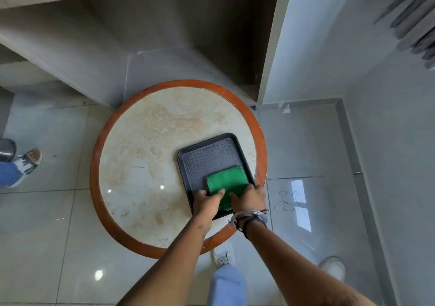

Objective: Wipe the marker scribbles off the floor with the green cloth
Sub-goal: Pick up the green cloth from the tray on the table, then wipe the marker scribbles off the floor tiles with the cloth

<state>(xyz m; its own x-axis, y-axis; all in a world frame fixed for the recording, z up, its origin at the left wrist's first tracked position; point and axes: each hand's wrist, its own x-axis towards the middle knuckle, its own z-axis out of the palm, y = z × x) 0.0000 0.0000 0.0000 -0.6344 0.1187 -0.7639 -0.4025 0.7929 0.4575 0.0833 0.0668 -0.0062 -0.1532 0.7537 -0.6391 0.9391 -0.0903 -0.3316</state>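
A person stands over a low round table (141, 155), both hands on the green cloth (227, 179) that lies folded in the near right corner of a dark tray (200, 157). The left hand (207, 201) rests on the cloth's near left edge, thumb laid across the fabric; the right hand (250, 198) presses on its right side, fingers spread at the tray's rim. Whether either hand has actually closed on the cloth cannot be told from here; it looks like the start of a pick-up. The job itself seems not yet begun: the scribbles (286, 203), thin black loops of marker, sit untouched on the floor (317, 140) just right of the table, close beside the right wrist with its bangles (248, 218). All of the wiping is left, by this view: lift the cloth, bend down, rub the loops away. The table has a pale marble-look top, faintly scratched, ringed by a reddish-brown wooden band chipped at the far edge. The floor is glossy grey tile that throws back window light and ceiling lamps, so it should wipe easily. Grey cabinets (164, 34) close in behind the table, and a second person's shoe (28, 162) shows at the left edge.
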